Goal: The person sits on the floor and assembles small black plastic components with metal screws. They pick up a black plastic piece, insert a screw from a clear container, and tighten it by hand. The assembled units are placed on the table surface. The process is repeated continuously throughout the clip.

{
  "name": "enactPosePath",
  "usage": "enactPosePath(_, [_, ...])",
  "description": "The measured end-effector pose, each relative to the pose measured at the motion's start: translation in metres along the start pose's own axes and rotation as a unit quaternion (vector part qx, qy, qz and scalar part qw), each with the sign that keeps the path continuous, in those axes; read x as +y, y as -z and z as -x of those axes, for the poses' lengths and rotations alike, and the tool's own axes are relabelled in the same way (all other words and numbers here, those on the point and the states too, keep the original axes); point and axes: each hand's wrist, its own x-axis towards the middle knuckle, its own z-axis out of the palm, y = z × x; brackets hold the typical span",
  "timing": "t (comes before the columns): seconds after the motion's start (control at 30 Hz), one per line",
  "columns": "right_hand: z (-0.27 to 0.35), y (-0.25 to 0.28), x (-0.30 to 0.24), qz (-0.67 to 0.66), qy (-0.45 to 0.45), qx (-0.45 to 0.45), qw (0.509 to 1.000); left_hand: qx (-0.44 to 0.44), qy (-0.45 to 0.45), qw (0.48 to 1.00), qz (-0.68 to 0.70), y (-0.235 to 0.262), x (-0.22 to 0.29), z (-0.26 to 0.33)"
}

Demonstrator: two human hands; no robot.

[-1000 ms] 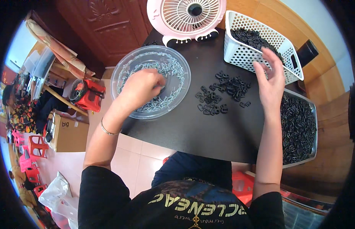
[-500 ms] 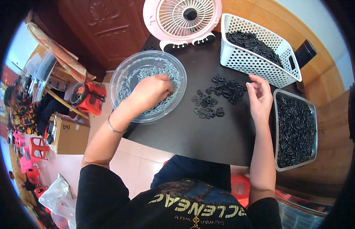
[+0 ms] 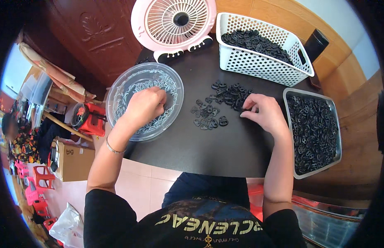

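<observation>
My left hand (image 3: 147, 105) is over the clear round plastic tub (image 3: 180, 97), its fingers curled together above many small silvery, spring-like pieces (image 3: 159, 78). What its fingertips hold is hidden. At the right edge of a loose pile of small black two-holed pieces that look like cord locks (image 3: 231, 95), my right hand (image 3: 262, 112) has its thumb and fingers bent together. A dark bit shows between those fingertips, apparently one of the cord locks. A few black pieces (image 3: 208, 118) lie spread out at the pile's near left side.
Behind the pile stands a white perforated basket (image 3: 262, 68) partly filled with black pieces. A shallow tray (image 3: 297, 175) full of them sits at the right. The pink fan (image 3: 138, 25) stands at the back of the dark table (image 3: 179, 153). A cardboard box (image 3: 78, 161) is on the left.
My right hand has come down and left to the edge of the black pile, its raised fingers now bent together. The left hand stays over the tub. The whole view has shifted somewhat.
</observation>
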Motion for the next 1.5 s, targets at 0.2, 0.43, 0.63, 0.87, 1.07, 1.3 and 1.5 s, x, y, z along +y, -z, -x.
enactPosePath(0.2, [-0.001, -0.006, 0.007, 0.003, 0.001, -0.012, 1.0, 0.084, 0.004, 0.991, 0.105, 0.011, 0.006, -0.011])
enactPosePath(0.43, [-0.004, -0.003, -0.003, -0.018, 0.03, 0.039, 0.999, -0.023, 0.014, 0.787, 0.616, 0.022, 0.06, -0.044])
enactPosePath(0.63, [-0.008, -0.031, -0.011, -0.034, 0.157, 0.072, 0.984, -0.029, 0.043, 0.687, 0.725, -0.001, 0.069, -0.054])
enactPosePath(0.87, [-0.01, -0.055, -0.026, 0.06, 0.202, 0.067, 0.975, 0.019, 0.082, 0.623, 0.778, -0.022, 0.061, -0.051])
enactPosePath(1.07, [-0.015, -0.053, -0.032, 0.064, 0.143, 0.017, 0.987, 0.02, 0.078, 0.611, 0.787, -0.028, 0.059, -0.052])
enactPosePath(1.3, [-0.023, -0.045, -0.036, -0.161, 0.108, 0.121, 0.974, 0.013, 0.097, 0.592, 0.8, -0.03, 0.057, -0.052])
enactPosePath(1.5, [-0.018, -0.046, -0.03, -0.349, 0.099, 0.202, 0.91, 0.005, 0.09, 0.597, 0.797, -0.032, 0.063, -0.051])
